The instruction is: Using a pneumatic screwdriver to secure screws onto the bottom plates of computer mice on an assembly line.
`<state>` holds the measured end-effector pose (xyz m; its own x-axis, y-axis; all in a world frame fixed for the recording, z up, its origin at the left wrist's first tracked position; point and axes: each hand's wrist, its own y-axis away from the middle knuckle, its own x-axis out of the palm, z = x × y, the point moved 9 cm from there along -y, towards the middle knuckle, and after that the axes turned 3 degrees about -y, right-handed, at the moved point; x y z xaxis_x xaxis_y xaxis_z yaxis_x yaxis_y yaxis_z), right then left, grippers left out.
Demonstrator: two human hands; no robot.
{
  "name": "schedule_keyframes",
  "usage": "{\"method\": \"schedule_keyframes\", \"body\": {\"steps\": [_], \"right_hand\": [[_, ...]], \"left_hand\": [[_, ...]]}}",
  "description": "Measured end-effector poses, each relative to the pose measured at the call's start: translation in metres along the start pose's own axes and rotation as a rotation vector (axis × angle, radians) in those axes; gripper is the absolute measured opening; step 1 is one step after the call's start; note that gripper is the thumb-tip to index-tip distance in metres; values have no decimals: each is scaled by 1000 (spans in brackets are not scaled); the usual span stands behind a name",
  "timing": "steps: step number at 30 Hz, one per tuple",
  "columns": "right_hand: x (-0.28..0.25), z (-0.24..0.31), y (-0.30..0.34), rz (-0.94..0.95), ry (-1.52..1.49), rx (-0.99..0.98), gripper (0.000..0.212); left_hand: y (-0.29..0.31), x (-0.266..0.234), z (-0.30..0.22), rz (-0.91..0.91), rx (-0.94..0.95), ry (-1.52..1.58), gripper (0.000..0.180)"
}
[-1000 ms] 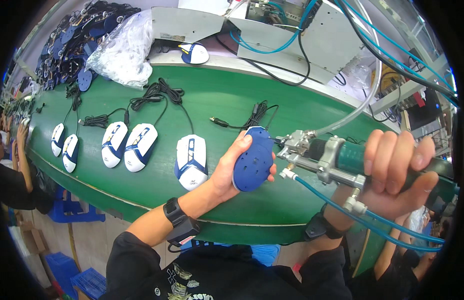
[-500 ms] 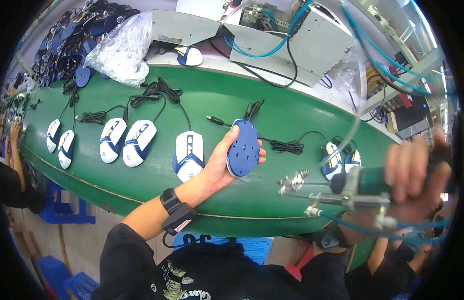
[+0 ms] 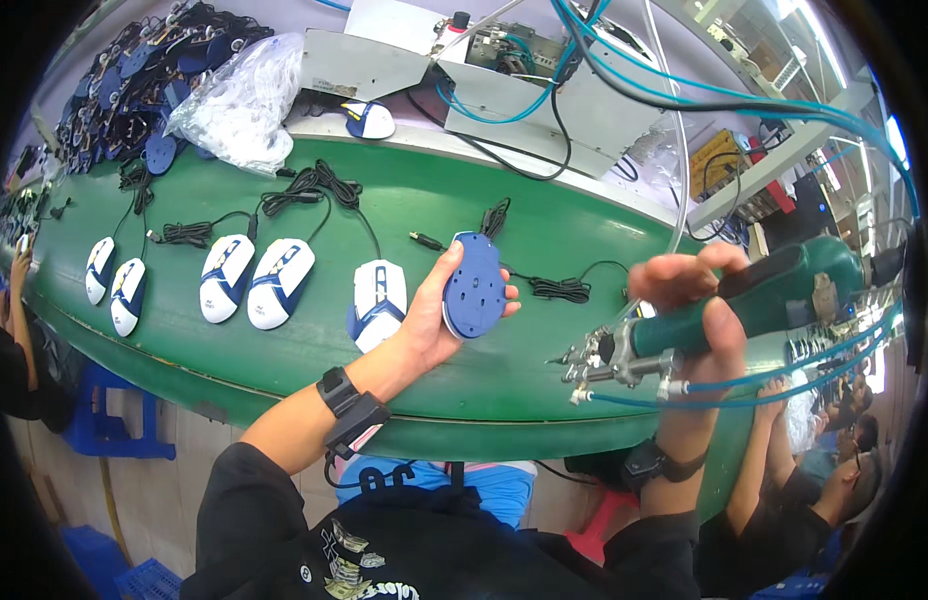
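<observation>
My left hand [image 3: 431, 318] holds a computer mouse [image 3: 476, 290] bottom side up. Its blue base with several small holes faces me, and its cable bundle lies beyond it on the green table. My right hand [image 3: 722, 335] grips a green power screwdriver [image 3: 784, 295], fingers on top and thumb underneath. A metal clamp and air fittings [image 3: 599, 360] surround the screwdriver's front end, with the thin tip pointing left, apart from the mouse. Just left of my left wrist lies a white and blue mouse [image 3: 380, 298], right side up.
Several more corded mice [image 3: 280, 282] lie leftward on the green table [image 3: 414, 210]. Behind them are a clear plastic bag [image 3: 249, 105] and a heap of blue mouse parts [image 3: 134, 75]. Blue air hoses [image 3: 784, 395] trail from the screwdriver. Another person's arm [image 3: 769, 430] is at right.
The screwdriver and my right hand have moved left, with the tool's tip nearer the held mouse. My left hand still holds the mouse, almost unmoved.
</observation>
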<state>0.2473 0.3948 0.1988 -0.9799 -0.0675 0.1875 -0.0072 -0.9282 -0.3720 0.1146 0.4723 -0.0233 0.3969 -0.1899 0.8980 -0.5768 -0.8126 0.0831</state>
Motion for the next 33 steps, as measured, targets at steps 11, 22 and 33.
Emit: {"method": "schedule_keyframes", "body": {"steps": [11, 22, 33], "right_hand": [[15, 7, -25, 74, 174, -88, 98], [33, 50, -31, 188, -1, -93, 63], [35, 51, -27, 82, -186, -276, 35]], "left_hand": [[10, 2, -2, 15, -17, -19, 50], [10, 5, 14, 29, -77, 1, 51], [11, 19, 19, 43, -87, 7, 51]]}}
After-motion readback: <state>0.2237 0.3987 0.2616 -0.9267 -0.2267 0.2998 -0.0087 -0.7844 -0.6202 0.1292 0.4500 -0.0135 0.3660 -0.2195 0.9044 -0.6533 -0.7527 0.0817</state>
